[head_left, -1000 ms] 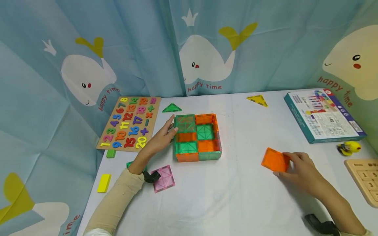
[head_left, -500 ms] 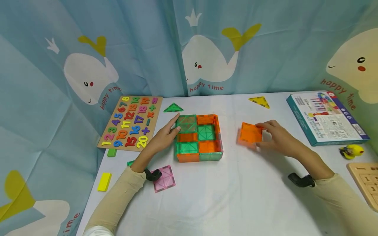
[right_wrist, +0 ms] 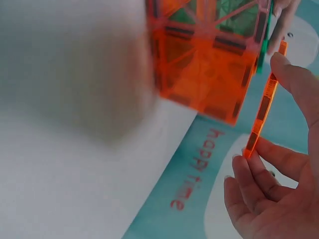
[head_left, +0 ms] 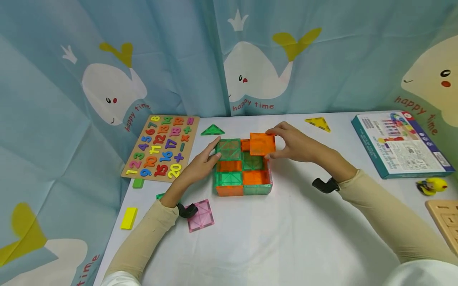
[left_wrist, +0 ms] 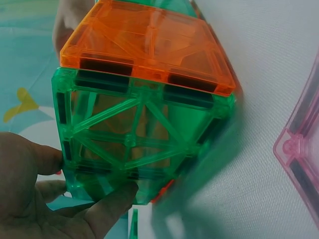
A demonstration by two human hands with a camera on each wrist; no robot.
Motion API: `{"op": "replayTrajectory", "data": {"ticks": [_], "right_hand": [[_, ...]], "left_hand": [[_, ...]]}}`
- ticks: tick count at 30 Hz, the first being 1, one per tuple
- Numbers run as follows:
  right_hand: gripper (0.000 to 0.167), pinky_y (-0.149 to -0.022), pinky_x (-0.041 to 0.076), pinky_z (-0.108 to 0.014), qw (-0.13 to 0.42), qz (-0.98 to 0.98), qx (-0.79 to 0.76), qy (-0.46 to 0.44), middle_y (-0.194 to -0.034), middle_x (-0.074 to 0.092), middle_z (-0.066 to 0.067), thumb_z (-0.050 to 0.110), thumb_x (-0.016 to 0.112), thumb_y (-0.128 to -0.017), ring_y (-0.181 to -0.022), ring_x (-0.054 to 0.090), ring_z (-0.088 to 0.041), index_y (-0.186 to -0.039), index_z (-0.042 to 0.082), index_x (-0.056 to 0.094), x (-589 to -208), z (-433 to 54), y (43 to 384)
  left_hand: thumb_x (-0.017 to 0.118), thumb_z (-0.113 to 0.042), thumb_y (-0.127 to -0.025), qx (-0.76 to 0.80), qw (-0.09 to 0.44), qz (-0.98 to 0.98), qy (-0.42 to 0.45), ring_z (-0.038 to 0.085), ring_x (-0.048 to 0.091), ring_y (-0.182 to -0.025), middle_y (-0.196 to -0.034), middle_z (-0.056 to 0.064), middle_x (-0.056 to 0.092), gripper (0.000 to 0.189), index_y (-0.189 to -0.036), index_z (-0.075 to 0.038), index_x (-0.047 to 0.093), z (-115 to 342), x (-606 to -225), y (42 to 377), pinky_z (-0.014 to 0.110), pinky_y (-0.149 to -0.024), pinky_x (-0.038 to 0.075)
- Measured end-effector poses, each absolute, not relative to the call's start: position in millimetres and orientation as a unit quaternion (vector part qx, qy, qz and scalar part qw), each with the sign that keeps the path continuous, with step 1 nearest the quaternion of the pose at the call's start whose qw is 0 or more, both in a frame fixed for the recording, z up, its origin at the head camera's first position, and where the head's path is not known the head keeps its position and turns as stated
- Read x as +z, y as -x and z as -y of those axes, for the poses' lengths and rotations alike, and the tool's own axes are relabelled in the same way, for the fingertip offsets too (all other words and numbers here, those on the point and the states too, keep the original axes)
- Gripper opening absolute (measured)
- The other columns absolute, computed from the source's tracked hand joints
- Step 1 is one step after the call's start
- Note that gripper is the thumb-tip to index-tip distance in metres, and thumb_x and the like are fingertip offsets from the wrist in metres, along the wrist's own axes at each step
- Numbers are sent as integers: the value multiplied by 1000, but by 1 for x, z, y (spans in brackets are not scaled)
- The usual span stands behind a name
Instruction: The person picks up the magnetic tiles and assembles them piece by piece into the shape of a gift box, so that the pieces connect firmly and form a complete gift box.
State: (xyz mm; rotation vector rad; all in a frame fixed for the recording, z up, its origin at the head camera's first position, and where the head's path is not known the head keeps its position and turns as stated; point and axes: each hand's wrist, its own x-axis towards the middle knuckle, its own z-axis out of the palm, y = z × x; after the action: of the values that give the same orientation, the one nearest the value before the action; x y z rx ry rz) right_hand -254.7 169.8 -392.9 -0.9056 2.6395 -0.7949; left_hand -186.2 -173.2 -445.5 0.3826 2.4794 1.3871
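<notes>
A low open box of green and orange magnetic tiles (head_left: 256, 176) stands mid-table, with a green tile covering its back-left top corner. At that corner, my left hand (head_left: 203, 162) holds the box, its thumb at the top edge and fingers against the side. My right hand (head_left: 295, 143) pinches an orange square magnetic tile (head_left: 262, 144) by its right edge, above the back-right part of the box. In the right wrist view this tile (right_wrist: 262, 112) shows edge-on between thumb and fingertips, apart from the box wall. A pink square tile (head_left: 201, 216) lies below my left wrist.
Left of the box lies a number board (head_left: 161, 147), with a yellow block (head_left: 129, 218) and a green block (head_left: 138, 183) nearby. Green (head_left: 212, 130) and yellow (head_left: 318, 124) triangular tiles lie behind. To the right are a boxed set (head_left: 402, 145), a toy figure (head_left: 431, 186) and a wooden board (head_left: 445, 222).
My right hand has carried the orange tile leftward and away from me, from the right side of the table to above the box. My left hand stays at the box's corner.
</notes>
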Motion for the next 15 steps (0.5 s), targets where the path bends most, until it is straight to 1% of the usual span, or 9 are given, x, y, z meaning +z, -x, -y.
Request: {"op": "replayTrajectory", "data": {"ticks": [4,7,10,12,15], "right_hand": [[77,-110,47,-58,141,-898,-267,321,-141,50,-19,39,88,-87,-130,49,-39,-147,1,56,-396,-153,258],[75,-110,47,-58,144,-898,-251,332,-140,51,-19,39,88,-87,-130,48,-38,-145,2,58,-398,-145,258],[73,-109,47,-58,143,-901,-236,335,-139,52,-19,38,88,-87,-128,48,-37,-144,2,58,-399,-142,258],[74,-110,46,-58,145,-902,-234,331,-140,51,-19,37,88,-87,-128,49,-37,-145,2,57,-399,-141,257],[78,-111,46,-59,153,-901,-237,328,-144,49,-19,38,88,-88,-130,49,-38,-149,2,55,-399,-140,257]], "left_hand": [[42,-34,-116,477,140,-858,-131,38,31,-157,-177,7,13,64,-172,-32,10,172,-446,187,60,-126,28],[42,-34,-116,476,137,-859,-129,39,29,-157,-177,8,14,65,-172,-29,11,172,-447,187,61,-126,27],[42,-33,-116,478,136,-858,-131,40,30,-157,-177,8,14,65,-172,-28,10,172,-447,187,61,-126,27],[42,-34,-116,478,136,-857,-131,39,32,-156,-177,8,14,65,-172,-30,10,172,-446,187,60,-126,28],[42,-34,-116,478,136,-858,-132,39,31,-157,-177,8,14,65,-171,-33,9,173,-446,186,59,-126,28]]}}
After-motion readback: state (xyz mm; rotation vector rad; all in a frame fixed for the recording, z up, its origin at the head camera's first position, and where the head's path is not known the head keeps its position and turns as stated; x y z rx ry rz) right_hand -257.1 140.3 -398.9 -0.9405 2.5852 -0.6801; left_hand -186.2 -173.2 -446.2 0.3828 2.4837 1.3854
